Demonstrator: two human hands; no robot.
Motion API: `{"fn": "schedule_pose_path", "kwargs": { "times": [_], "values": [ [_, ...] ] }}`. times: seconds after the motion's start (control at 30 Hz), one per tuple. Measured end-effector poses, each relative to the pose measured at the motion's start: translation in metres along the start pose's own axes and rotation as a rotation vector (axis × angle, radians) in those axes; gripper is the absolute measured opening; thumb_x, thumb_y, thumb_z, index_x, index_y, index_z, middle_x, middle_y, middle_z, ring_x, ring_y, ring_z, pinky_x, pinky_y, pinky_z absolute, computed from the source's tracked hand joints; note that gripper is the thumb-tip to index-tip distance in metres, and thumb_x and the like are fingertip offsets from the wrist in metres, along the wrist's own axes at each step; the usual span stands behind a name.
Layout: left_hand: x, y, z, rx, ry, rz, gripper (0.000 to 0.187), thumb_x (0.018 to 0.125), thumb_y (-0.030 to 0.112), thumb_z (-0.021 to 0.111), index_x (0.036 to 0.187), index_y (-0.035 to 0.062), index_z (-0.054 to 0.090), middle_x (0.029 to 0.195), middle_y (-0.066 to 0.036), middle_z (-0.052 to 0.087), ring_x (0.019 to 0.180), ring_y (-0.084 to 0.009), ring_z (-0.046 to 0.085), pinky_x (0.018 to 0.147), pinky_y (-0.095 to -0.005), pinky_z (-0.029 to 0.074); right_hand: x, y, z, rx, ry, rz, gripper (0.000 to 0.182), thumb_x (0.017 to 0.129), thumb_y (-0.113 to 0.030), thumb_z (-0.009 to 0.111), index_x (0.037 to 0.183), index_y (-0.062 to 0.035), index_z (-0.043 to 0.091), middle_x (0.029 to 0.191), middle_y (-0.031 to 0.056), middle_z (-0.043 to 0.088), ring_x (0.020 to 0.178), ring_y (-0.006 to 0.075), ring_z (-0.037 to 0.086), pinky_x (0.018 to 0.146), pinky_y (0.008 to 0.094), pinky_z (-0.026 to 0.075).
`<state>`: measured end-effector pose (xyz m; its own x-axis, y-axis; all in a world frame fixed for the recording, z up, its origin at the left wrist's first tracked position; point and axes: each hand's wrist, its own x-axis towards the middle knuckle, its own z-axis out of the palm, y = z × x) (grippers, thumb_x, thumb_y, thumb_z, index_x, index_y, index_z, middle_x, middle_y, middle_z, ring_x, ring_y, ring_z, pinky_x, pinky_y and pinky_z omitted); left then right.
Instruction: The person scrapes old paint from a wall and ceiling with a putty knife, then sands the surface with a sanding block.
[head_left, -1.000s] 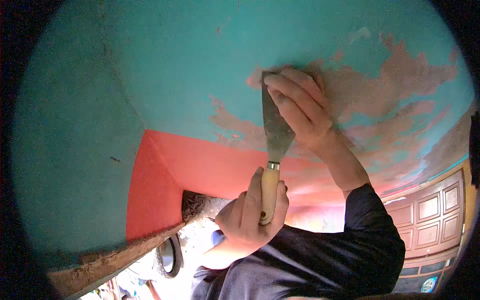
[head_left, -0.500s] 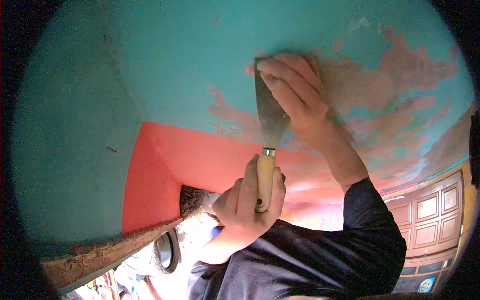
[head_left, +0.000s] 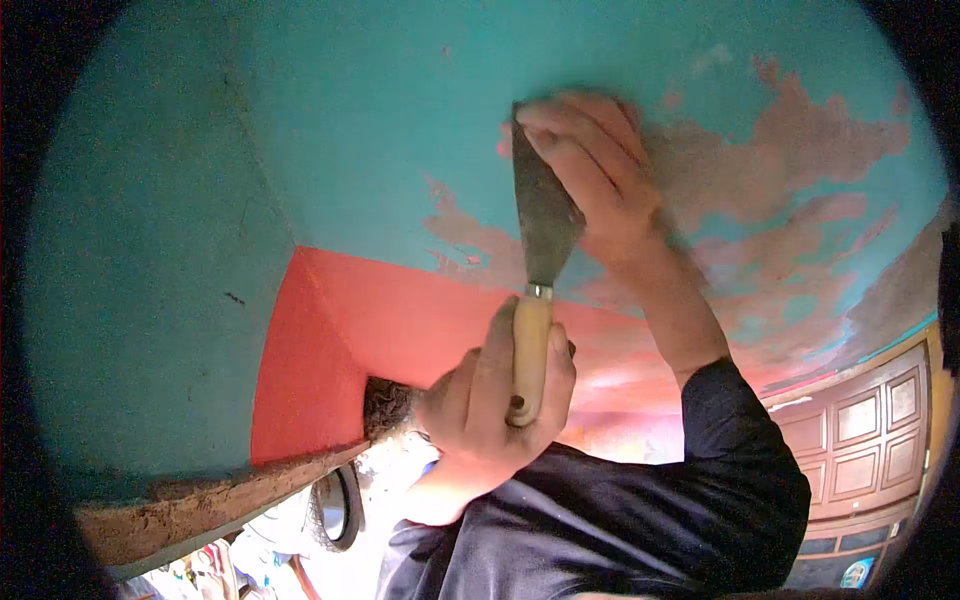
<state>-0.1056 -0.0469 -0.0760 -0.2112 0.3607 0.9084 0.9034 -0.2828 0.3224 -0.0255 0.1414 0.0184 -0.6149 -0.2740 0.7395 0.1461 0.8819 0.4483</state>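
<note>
A putty knife (head_left: 547, 215) with a wide metal blade and a pale wooden handle lies against the turquoise wall (head_left: 380, 120). My left hand (head_left: 490, 390) is closed around its handle, thumb on the right side. Higher up, my right hand (head_left: 590, 150) bends its fingers over the blade, fingertips at its upper left corner; the thumb is hidden. Around the blade, brown and pinkish patches (head_left: 740, 170) show where the turquoise paint is absent. My right arm wears a dark sleeve (head_left: 735, 420).
A red painted band (head_left: 400, 310) runs beneath the turquoise, meeting a corner at left. Below it are a rough brown ledge (head_left: 210, 510) and a dark opening (head_left: 388, 405). A tyre (head_left: 345, 510) stands at lower left, a panelled wooden door (head_left: 855, 440) at right.
Both hands and the putty knife have shifted slightly upward in the view. The wall's corner sits a little further right. The hold on handle and blade looks the same.
</note>
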Motion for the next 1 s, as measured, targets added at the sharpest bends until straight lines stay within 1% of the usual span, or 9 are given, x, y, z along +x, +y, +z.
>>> {"fn": "schedule_pose_path", "kwargs": {
  "times": [0.03, 0.17, 0.3, 0.33, 0.63, 0.7, 0.77, 0.83, 1.0],
  "values": [
    [0.003, -0.006, 0.001, 0.151, 0.057, 0.199, 0.033, 0.082, 0.01, 0.081, 0.11, -0.0033, 0.068, 0.103, -0.019, 0.073, 0.055, -0.0161, 0.062, 0.046, -0.0285, 0.051, 0.008, 0.001, 0.0, 0.022, 0.024, 0.001, 0.027, 0.076, -0.007, 0.072, 0.101, -0.0024, 0.066, 0.12, 0.0117, 0.068, 0.112, 0.0315, 0.064, 0.095, 0.0475, 0.052],
    [-0.016, 0.013, 0.011, -0.122, -0.015, -0.197, 0.039, 0.081, 0.014, 0.083, 0.105, -0.0107, 0.066, 0.099, -0.017, 0.074, 0.052, -0.0172, 0.061, 0.046, -0.0295, 0.052, -0.017, -0.008, -0.003, -0.055, -0.026, 0.05, 0.026, 0.076, -0.007, 0.071, 0.102, -0.0025, 0.066, 0.119, 0.0112, 0.068, 0.111, 0.0314, 0.064, 0.095, 0.0465, 0.052],
    [-0.006, 0.007, 0.006, -0.093, 0.062, -0.132, 0.036, 0.081, 0.014, 0.083, 0.103, -0.0096, 0.067, 0.099, -0.018, 0.074, 0.052, -0.018, 0.061, 0.045, -0.0287, 0.051, 0.0, -0.002, 0.001, -0.04, -0.005, 0.042, 0.027, 0.078, -0.006, 0.071, 0.105, -0.0028, 0.067, 0.119, 0.0106, 0.069, 0.111, 0.0312, 0.064, 0.095, 0.0459, 0.052],
    [0.002, -0.001, 0.008, -0.015, 0.138, 0.015, 0.036, 0.081, 0.014, 0.083, 0.103, -0.0092, 0.067, 0.098, -0.017, 0.074, 0.051, -0.0174, 0.06, 0.044, -0.0284, 0.05, 0.007, 0.0, 0.001, 0.009, 0.023, 0.04, 0.028, 0.079, -0.006, 0.071, 0.106, -0.0027, 0.068, 0.119, 0.0104, 0.069, 0.111, 0.0311, 0.065, 0.095, 0.0458, 0.052],
    [-0.008, 0.005, 0.003, 0.002, 0.012, 0.012, 0.038, 0.079, 0.014, 0.084, 0.105, -0.0101, 0.068, 0.098, -0.017, 0.075, 0.051, -0.0151, 0.06, 0.043, -0.0291, 0.049, -0.006, -0.002, -0.004, 0.008, -0.009, 0.058, 0.032, 0.076, -0.003, 0.07, 0.108, -0.0007, 0.067, 0.122, 0.0116, 0.068, 0.114, 0.0332, 0.063, 0.098, 0.0478, 0.051],
    [0.002, 0.001, 0.006, -0.058, 0.146, -0.041, 0.036, 0.079, 0.013, 0.083, 0.103, -0.0098, 0.069, 0.097, -0.017, 0.075, 0.052, -0.0153, 0.061, 0.044, -0.0295, 0.049, 0.0, -0.002, 0.0, 0.024, 0.013, 0.074, 0.032, 0.076, -0.002, 0.069, 0.108, -0.0004, 0.067, 0.122, 0.0117, 0.068, 0.114, 0.0336, 0.063, 0.098, 0.0483, 0.051],
    [-0.003, 0.001, 0.007, 0.018, 0.128, 0.062, 0.035, 0.079, 0.012, 0.083, 0.103, -0.009, 0.07, 0.095, -0.016, 0.075, 0.051, -0.0153, 0.061, 0.044, -0.0292, 0.05, -0.002, -0.005, 0.0, 0.043, 0.039, 0.071, 0.032, 0.077, -0.002, 0.069, 0.108, -0.0001, 0.067, 0.122, 0.0118, 0.068, 0.114, 0.034, 0.063, 0.099, 0.0489, 0.051],
    [-0.026, 0.009, 0.012, -0.03, -0.045, -0.072, 0.033, 0.088, 0.016, 0.08, 0.117, 0.0088, 0.068, 0.111, -0.024, 0.071, 0.066, -0.0267, 0.07, 0.051, -0.0343, 0.056, -0.018, -0.008, -0.006, -0.035, -0.04, 0.057, 0.031, 0.077, -0.002, 0.068, 0.108, 0.0003, 0.066, 0.121, 0.0122, 0.068, 0.114, 0.035, 0.063, 0.099, 0.0502, 0.051],
    [-0.002, 0.005, 0.014, -0.108, 0.18, -0.058, 0.036, 0.08, 0.011, 0.082, 0.106, -0.0085, 0.066, 0.096, -0.015, 0.075, 0.046, -0.0147, 0.054, 0.041, -0.0282, 0.044, -0.009, -0.004, -0.007, 0.005, 0.002, 0.09, 0.029, 0.077, -0.001, 0.068, 0.106, 0.0001, 0.066, 0.121, 0.0118, 0.068, 0.114, 0.0358, 0.063, 0.1, 0.0515, 0.05]
  ]
}}
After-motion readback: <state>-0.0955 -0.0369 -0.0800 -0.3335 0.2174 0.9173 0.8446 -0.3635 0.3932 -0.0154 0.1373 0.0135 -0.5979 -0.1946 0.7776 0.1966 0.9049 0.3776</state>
